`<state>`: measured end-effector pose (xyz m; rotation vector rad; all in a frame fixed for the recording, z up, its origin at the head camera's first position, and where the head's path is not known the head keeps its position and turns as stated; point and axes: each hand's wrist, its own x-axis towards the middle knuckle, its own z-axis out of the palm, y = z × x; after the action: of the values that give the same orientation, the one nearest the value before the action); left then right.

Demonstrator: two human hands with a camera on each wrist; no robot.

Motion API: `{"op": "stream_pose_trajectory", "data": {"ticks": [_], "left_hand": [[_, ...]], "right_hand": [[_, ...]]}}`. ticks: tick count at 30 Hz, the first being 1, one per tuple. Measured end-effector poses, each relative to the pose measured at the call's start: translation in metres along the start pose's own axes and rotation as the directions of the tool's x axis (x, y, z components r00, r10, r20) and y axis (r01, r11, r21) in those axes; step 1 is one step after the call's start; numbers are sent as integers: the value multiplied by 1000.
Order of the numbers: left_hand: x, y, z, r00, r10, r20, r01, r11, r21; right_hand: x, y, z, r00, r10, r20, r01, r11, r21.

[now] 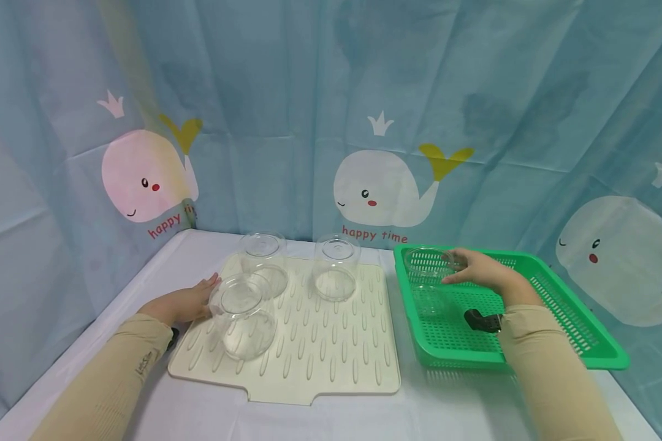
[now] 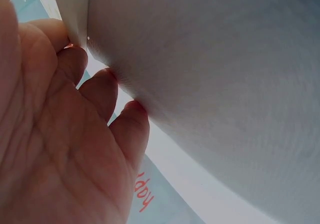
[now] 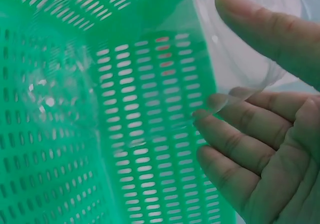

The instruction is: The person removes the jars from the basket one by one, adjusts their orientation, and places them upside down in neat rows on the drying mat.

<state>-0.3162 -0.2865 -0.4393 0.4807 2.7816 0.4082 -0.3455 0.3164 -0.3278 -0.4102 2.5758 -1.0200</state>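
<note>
My right hand (image 1: 482, 272) holds a clear jar (image 1: 422, 264) near its top, over the left part of the green basket (image 1: 582, 318). In the right wrist view, the thumb and fingers (image 3: 232, 139) lie on either side of the jar's clear rim. At the left edge of the cream drying mat (image 1: 331, 361), my left hand (image 1: 190, 302) rests beside the front clear jar (image 1: 248, 334). Its fingertips (image 2: 132, 116) touch the pale surface at that edge in the left wrist view; the thumb is mostly hidden.
Two more clear jars, the back left jar (image 1: 263, 263) and the back right jar (image 1: 336, 266), stand on the ridged mat. A white cloth (image 1: 198, 410) covers the table. Behind it hangs a blue curtain (image 1: 287, 122) with whale prints.
</note>
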Motion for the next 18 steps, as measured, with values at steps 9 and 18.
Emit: {"op": "stream_pose_trajectory", "data": {"ticks": [9,18], "left_hand": [[1,-3,1,1000,3,0,-3,1000,-1],[3,-5,2,999,-47,18,47,999,5]], "right_hand": [[9,9,4,994,87,66,-85,996,-29],[10,13,6,993,91,68,-90,996,-24]]}}
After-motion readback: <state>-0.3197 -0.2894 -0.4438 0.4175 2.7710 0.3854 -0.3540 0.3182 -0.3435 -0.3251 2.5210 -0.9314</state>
